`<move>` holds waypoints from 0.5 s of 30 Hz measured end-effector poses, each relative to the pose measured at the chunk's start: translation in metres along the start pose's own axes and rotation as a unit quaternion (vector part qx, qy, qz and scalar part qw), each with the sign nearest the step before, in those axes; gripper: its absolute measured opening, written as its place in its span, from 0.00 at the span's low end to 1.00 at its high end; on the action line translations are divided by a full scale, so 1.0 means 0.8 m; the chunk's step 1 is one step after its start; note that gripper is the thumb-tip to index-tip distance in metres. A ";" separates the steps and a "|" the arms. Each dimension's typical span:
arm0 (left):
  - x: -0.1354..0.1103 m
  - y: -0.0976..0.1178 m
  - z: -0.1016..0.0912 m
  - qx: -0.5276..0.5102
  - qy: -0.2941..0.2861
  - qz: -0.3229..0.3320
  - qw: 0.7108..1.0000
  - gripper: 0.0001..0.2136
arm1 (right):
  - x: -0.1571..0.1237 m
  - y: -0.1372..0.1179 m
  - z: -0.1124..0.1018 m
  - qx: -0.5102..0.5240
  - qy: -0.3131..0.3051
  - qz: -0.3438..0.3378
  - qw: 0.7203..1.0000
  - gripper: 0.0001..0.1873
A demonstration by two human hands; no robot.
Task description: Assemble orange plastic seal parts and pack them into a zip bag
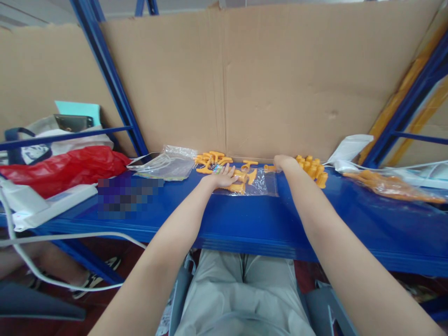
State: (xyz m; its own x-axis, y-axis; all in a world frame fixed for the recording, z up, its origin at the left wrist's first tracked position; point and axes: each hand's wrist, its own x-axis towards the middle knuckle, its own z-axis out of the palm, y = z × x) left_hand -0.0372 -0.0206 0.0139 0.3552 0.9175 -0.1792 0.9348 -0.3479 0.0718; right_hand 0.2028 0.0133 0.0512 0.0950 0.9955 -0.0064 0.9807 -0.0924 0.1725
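- The left hand (224, 176) lies flat and released, fingers spread, on the near-left end of a clear bag (262, 187), which rests on the blue surface (245, 219)
- Orange parts (245, 177) show inside the clear bag, some right under and beside the left hand's fingers
- The right hand (285, 162) sits at the clear bag's far right corner, knuckles up and fingers curled away from the camera; I cannot tell whether it grasps anything
- A loose orange heap (312, 169) sits just beside the right hand, on its right, against the cardboard wall (280, 79)
- T-shaped orange pieces (212, 160) lie just beyond the left hand, at the foot of the cardboard wall
- Left of them lies a pile of clear bags (173, 163), with a phone (142, 161) at its left edge
- Farther left sit a red plastic bag (66, 169) and a white cable (70, 237), which hangs below the surface's front edge
- Far right, well apart from both hands, lie a filled bag of orange pieces (392, 185) and a white bag (350, 147)
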 end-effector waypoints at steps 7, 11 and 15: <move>0.007 -0.005 0.004 -0.018 0.013 0.006 1.000 0.35 | 0.004 0.006 -0.025 -0.014 0.104 -0.020 0.994 0.20; 0.015 -0.010 0.008 -0.034 0.016 0.013 0.999 0.36 | 0.012 0.016 -0.051 -0.013 0.147 -0.039 0.988 0.15; 0.024 -0.017 0.012 -0.037 0.024 0.020 0.999 0.38 | 0.034 0.029 -0.071 0.022 0.167 -0.068 0.983 0.12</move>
State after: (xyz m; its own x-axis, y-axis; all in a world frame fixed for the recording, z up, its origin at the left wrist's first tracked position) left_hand -0.0433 -0.0002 -0.0002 0.3894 0.9122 -0.1277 0.9167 -0.3703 0.1501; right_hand 0.2184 0.0399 0.1111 -0.0917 0.9499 0.2987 0.9876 0.0484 0.1492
